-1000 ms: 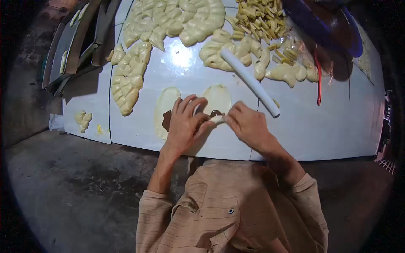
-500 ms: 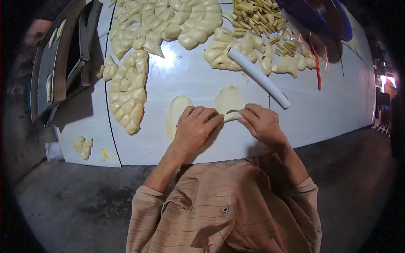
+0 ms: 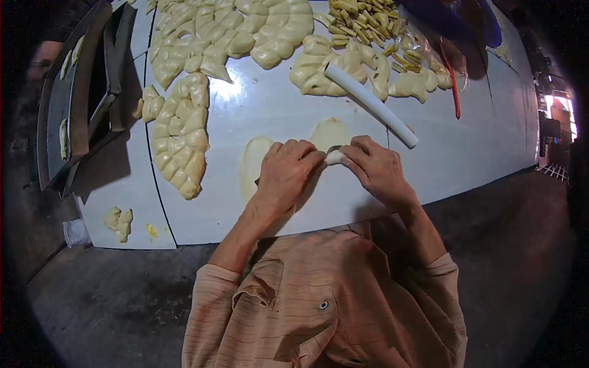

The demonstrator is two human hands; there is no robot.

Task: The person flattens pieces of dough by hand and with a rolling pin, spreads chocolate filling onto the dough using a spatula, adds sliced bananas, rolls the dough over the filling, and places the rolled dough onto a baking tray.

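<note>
Glossy white seamed tabletop [image 3: 466,141], hands [image 3: 284,172] on dough [image 3: 329,130], dark blotched floor [image 3: 116,300]

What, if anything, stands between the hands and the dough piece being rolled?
Nothing visible: the left hand and right hand both have fingers on the rolled near edge of the dough piece. The white rod lies beyond the right hand, not between.

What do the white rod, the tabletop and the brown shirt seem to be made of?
White rod: probably plastic, smooth and satiny, evenly coloured.
Tabletop: perhaps glazed tile, with glossy highlight and dark seams.
Brown shirt: woven cloth, apparently, matte with soft folds.
</note>
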